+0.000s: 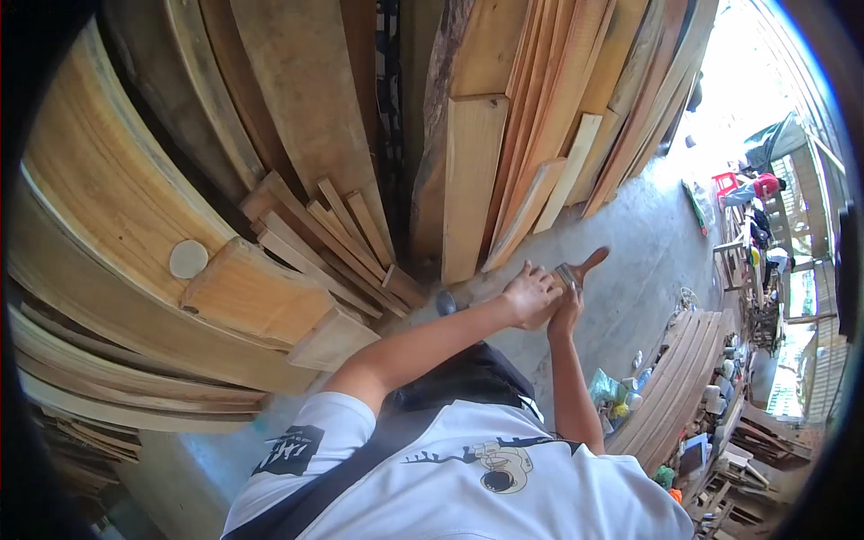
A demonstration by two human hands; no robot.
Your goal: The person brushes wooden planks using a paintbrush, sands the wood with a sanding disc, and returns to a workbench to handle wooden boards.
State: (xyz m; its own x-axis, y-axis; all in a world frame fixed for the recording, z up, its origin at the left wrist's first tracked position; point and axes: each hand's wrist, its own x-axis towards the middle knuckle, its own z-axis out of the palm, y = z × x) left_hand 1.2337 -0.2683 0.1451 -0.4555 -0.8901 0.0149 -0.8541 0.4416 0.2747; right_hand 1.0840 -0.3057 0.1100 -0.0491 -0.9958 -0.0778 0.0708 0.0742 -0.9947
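Observation:
A paintbrush (591,262) with a brown wooden handle and metal ferrule is held out in front of my body, its handle pointing up and to the right. My right hand (567,310) is closed around it near the ferrule. Right beside it is my left hand (533,295), back upward, with fingers stretched toward the bristle end. Those fingers look close to the bristles or touching them; the bristles and my left palm are mostly hidden.
Tall planks (472,180) lean ahead of me, with short offcuts (346,229) at their foot. Wide curved boards (117,171) stand at left. A stack of brown boards (670,382) and clutter lie at right on the concrete floor (630,252). A person in red (765,185) is farther off.

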